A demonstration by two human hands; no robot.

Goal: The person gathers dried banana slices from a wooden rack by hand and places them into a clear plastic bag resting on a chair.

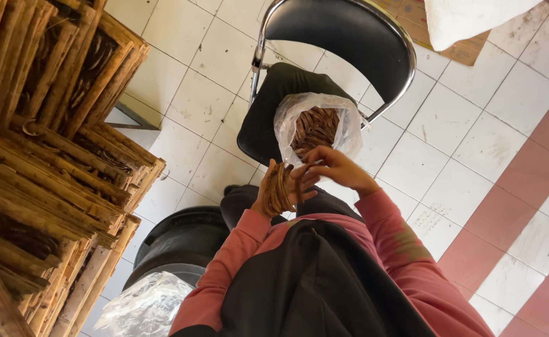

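My left hand point(273, 195) grips a stack of thin brown curved strips point(282, 187), held upright on edge in front of my chest. My right hand point(332, 167) reaches across to the top of that stack, its fingertips touching the strips. Just beyond both hands a clear plastic bag point(315, 123) stands open on the seat of a black chair point(343, 37), filled with more of the same brown strips.
Stacked wooden frames point(49, 156) fill the left side. A black round bin point(181, 240) sits below them, with a crumpled clear plastic bag point(146, 306) beside it. White tiled floor with red stripes point(518, 187) spreads to the right.
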